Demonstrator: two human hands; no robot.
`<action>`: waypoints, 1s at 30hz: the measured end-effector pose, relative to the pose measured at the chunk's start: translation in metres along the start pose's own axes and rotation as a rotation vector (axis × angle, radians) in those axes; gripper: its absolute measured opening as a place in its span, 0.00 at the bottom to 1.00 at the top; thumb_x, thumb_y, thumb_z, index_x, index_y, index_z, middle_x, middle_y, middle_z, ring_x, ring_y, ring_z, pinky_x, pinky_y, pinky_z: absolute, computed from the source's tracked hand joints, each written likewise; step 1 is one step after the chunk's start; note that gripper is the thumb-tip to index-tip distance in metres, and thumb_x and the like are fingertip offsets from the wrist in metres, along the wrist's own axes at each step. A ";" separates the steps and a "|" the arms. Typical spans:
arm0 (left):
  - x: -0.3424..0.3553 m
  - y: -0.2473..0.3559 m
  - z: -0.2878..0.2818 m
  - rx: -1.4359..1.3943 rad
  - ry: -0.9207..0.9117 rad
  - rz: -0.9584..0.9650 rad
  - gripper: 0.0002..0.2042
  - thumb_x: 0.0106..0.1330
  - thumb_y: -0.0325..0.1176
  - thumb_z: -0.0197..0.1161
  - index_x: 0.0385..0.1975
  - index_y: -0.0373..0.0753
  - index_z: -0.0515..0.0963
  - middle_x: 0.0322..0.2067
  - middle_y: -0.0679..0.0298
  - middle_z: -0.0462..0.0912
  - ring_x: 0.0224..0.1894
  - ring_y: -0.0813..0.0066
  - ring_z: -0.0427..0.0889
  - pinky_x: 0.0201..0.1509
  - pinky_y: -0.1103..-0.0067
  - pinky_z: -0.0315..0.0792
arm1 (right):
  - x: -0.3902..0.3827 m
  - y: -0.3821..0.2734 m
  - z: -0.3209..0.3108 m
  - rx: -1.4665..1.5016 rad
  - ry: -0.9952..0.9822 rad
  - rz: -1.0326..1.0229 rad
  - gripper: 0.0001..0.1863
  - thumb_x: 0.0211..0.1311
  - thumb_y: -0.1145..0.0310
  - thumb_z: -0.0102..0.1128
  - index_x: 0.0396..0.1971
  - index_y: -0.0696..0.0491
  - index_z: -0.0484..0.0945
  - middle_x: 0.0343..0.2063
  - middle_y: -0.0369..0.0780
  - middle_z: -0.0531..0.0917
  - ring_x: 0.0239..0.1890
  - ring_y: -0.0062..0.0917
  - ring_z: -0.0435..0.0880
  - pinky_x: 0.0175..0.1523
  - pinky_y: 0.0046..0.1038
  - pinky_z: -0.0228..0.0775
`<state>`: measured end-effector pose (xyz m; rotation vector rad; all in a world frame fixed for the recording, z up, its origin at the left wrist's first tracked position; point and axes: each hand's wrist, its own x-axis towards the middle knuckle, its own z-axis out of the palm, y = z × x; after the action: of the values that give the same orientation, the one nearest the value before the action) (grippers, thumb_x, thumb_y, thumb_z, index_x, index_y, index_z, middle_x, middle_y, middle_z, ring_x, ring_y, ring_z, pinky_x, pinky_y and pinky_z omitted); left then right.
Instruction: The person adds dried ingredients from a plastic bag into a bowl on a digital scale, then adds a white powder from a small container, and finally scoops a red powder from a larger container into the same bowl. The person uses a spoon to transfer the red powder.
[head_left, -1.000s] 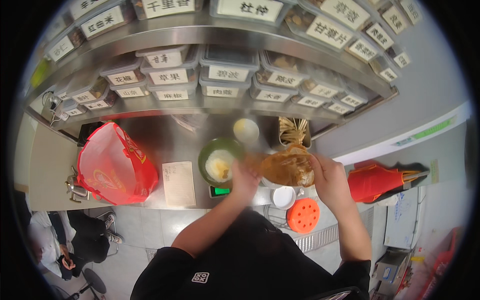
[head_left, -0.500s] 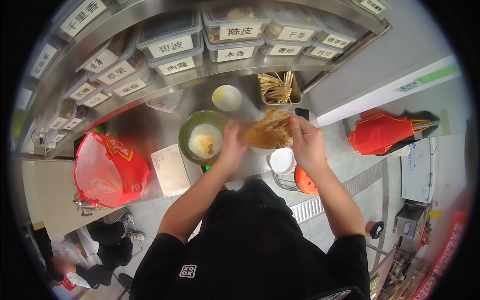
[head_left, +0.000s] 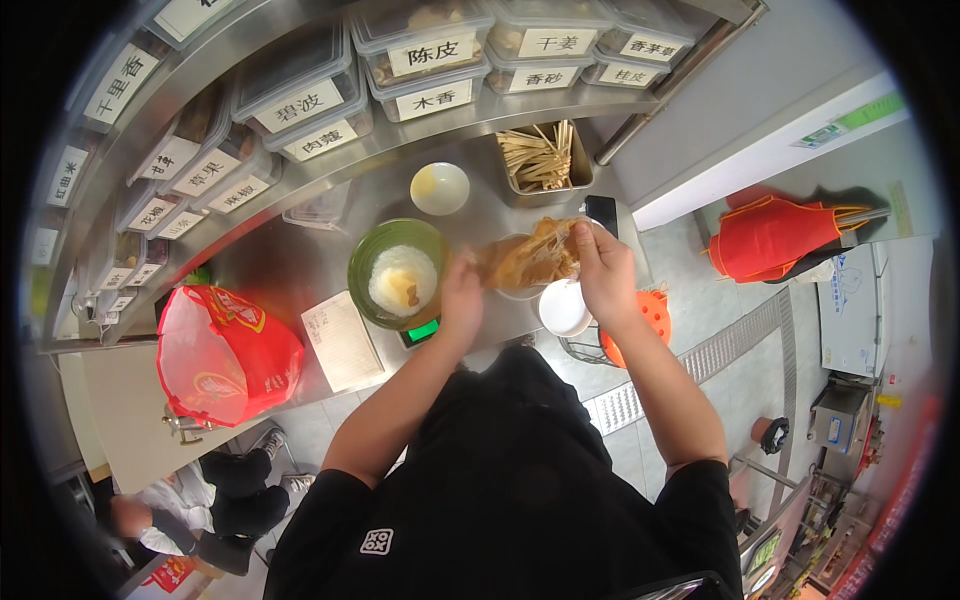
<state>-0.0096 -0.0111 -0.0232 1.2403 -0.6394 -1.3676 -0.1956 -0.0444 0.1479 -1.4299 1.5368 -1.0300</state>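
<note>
My right hand [head_left: 603, 268] grips a crumpled bag of brown material [head_left: 538, 252]. My left hand [head_left: 462, 285] curls at the bag's other end, its fingertips blurred. Just left of it a green bowl [head_left: 362, 268] holds white powder [head_left: 392, 270] with yellow and brown patches, on a scale with a lit green display [head_left: 422, 332]. Beneath the bag is a pale round container [head_left: 520, 293], partly hidden. A round white lid or tub [head_left: 563, 310] lies beside my right hand. A white bowl [head_left: 440, 188] with yellow inside stands behind.
Steel shelves of labelled tubs [head_left: 300, 104] overhang the counter. Around are a skewer tray [head_left: 545, 165], notebook [head_left: 340, 340], red bag [head_left: 225, 360], orange stool [head_left: 650, 325] and red aprons [head_left: 760, 240]. A seated person [head_left: 240, 510] is at lower left.
The view has swung, shifting shelves and counter within it. Both my hands have moved slightly up in the picture, my right still gripping the bag.
</note>
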 end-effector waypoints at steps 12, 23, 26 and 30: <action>-0.001 0.017 0.004 0.786 -0.024 0.119 0.13 0.73 0.27 0.56 0.53 0.37 0.83 0.45 0.52 0.88 0.45 0.70 0.87 0.52 0.78 0.77 | 0.006 0.006 0.008 -0.046 -0.081 0.001 0.22 0.80 0.56 0.52 0.37 0.62 0.82 0.27 0.36 0.82 0.30 0.17 0.74 0.39 0.25 0.70; 0.012 0.035 0.011 1.122 -0.170 0.406 0.10 0.62 0.26 0.58 0.38 0.40 0.86 0.36 0.53 0.86 0.43 0.49 0.83 0.49 0.59 0.78 | 0.010 0.006 0.014 -0.038 -0.127 0.060 0.21 0.79 0.57 0.53 0.36 0.62 0.81 0.25 0.35 0.80 0.29 0.16 0.71 0.37 0.24 0.69; 0.020 0.040 0.014 1.207 -0.204 0.420 0.10 0.61 0.25 0.57 0.36 0.40 0.86 0.37 0.53 0.86 0.44 0.49 0.83 0.49 0.59 0.78 | 0.012 0.006 0.016 -0.054 -0.139 0.068 0.21 0.80 0.58 0.53 0.36 0.62 0.81 0.26 0.34 0.80 0.30 0.17 0.71 0.38 0.25 0.68; 0.024 0.052 0.023 1.183 -0.230 0.286 0.08 0.63 0.28 0.58 0.35 0.38 0.85 0.39 0.52 0.87 0.45 0.48 0.84 0.51 0.59 0.78 | 0.014 0.005 0.014 -0.053 -0.115 0.068 0.21 0.80 0.58 0.52 0.35 0.63 0.81 0.25 0.35 0.79 0.30 0.17 0.70 0.39 0.25 0.68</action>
<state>-0.0073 -0.0519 0.0236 1.7765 -1.8691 -0.8431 -0.1850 -0.0584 0.1373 -1.4374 1.5282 -0.8573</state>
